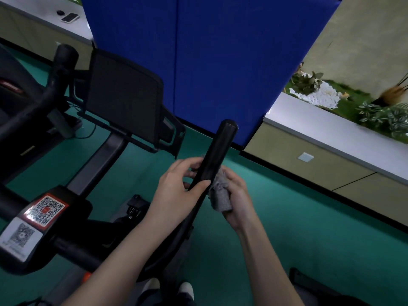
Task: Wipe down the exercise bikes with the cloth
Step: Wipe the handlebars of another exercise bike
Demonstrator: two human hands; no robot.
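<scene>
Cloth (220, 198) in R hand (240, 203) — pressed to handlebar (217, 151) L hand (176, 191) grips.

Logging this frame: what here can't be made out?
Head view only.
cloth: mostly hidden by the right hand and the handlebar; how far it wraps the bar is unclear.
left hand: fingers partly hidden behind the handlebar.
QR stickers: print beneath them too small to read.
screen: dark, nothing legible.
dark shape: cut off by the left edge; what it is cannot be told.
</scene>
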